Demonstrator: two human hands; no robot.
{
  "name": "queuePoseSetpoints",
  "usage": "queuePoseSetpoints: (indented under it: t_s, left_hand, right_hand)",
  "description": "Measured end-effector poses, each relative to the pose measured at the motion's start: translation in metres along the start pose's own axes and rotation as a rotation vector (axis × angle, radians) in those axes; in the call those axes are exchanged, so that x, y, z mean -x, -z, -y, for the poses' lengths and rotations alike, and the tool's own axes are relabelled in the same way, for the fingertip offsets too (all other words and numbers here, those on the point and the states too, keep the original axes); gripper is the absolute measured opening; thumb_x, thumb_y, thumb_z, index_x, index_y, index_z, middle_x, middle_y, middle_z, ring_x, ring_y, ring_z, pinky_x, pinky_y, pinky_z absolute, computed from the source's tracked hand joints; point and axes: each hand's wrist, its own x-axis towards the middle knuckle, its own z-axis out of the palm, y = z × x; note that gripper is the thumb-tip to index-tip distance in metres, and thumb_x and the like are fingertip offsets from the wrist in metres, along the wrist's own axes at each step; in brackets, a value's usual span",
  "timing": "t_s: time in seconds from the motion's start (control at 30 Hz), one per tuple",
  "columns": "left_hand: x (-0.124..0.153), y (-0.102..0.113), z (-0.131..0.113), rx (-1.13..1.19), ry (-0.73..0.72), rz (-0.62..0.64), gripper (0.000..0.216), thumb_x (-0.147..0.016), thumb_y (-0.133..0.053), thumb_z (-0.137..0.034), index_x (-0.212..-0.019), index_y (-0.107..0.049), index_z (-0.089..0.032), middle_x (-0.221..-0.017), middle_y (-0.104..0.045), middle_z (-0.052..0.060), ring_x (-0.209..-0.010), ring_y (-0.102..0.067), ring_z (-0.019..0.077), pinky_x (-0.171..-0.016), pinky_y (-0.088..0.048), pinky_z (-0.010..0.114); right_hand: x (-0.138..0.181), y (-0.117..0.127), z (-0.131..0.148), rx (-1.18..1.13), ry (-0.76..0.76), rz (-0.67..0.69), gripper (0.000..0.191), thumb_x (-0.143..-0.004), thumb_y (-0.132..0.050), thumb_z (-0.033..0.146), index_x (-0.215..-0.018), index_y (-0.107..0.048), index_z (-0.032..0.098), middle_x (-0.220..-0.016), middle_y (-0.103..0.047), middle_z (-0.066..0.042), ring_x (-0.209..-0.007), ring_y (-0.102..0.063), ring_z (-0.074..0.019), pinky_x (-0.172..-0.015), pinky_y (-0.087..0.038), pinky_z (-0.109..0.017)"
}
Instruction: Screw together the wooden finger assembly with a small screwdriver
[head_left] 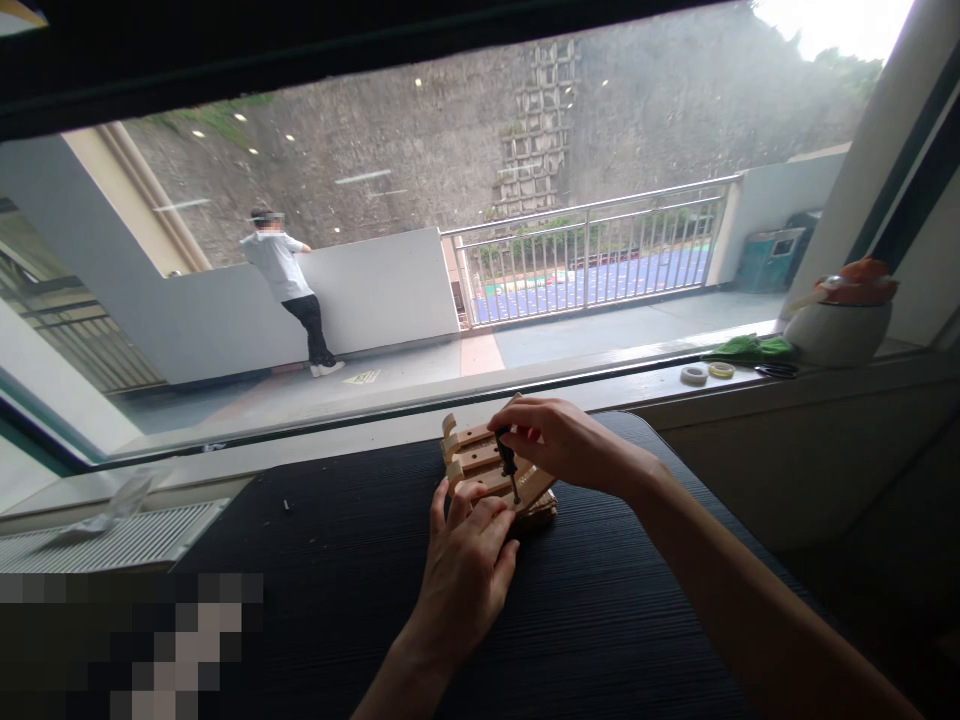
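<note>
Screwdriver (508, 455) pinched in our right grip (564, 440), tip on slatted wooden piece (474, 461) below; our left grip (466, 545), spread, bears on its near edge, seemingly to steady it.

Window and sill, swept from 8 o'clock round to 3.

Through the window (450, 190) I see a person (279, 265) in a white top and dark trousers at 10 o'clock, leaning at a low pale wall (382, 295); a metal railing (586, 262) stands at 2, a teal bin (769, 260) between 2 and 3, and a grey rock face (442, 135) fills 12. On my side of the glass, toward 3, the sill (397, 431) carries a white roll (694, 376), a yellowish roll (721, 370), a green item (754, 348) and a white pot (836, 332) with an orange top. Toward 8, a clear plastic bag (124, 500) lies on a slatted grille (161, 530).
</note>
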Motion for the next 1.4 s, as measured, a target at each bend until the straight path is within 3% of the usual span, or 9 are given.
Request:
queuePoseSetpoints:
  t_s: [0.33,0.63,1.03,1.4]
  left_hand:
    - [0.0,0.001,-0.001,0.01,0.015,0.016,0.025,-0.082,-0.054,-0.018,-0.105,-0.06,-0.024,-0.105,-0.062,0.0,-0.114,-0.044,0.023,-0.108,-0.017,0.055]
    - [-0.001,0.002,-0.001,0.008,0.008,0.009,0.023,-0.083,-0.052,-0.018,-0.103,-0.062,-0.022,-0.104,-0.062,0.002,-0.114,-0.044,0.024,-0.108,-0.018,0.055]
    - [-0.001,0.001,-0.001,-0.001,0.0,-0.004,0.024,-0.082,-0.053,-0.017,-0.104,-0.061,-0.023,-0.105,-0.063,0.002,-0.114,-0.044,0.0242,-0.107,-0.02,0.055]
    - [0.0,0.001,0.0,0.001,0.003,0.013,0.025,-0.082,-0.053,-0.017,-0.106,-0.06,-0.023,-0.106,-0.062,0.002,-0.114,-0.043,0.0241,-0.107,-0.019,0.055]
  right_hand:
    - [0.0,-0.001,-0.003,0.013,-0.055,-0.018,0.014,-0.08,-0.057,0.026,-0.089,-0.065,0.018,-0.069,-0.061,0.001,-0.061,-0.05,-0.0092,-0.059,-0.036,-0.021]
    - [-0.001,0.001,0.004,-0.053,-0.067,0.011,0.021,-0.085,-0.051,0.031,-0.087,-0.066,0.017,-0.072,-0.063,-0.001,-0.064,-0.052,-0.01,-0.06,-0.037,-0.022]
    - [-0.002,-0.011,-0.006,0.046,-0.118,-0.078,0.02,-0.082,-0.056,0.035,-0.083,-0.062,0.016,-0.066,-0.061,0.0,-0.058,-0.049,-0.0088,-0.056,-0.034,-0.021]
    - [0.0,-0.002,0.0,0.023,-0.003,0.039,0.026,-0.086,-0.047,0.022,-0.102,-0.067,0.018,-0.09,-0.068,-0.006,-0.079,-0.059,-0.0143,-0.072,-0.04,-0.024]
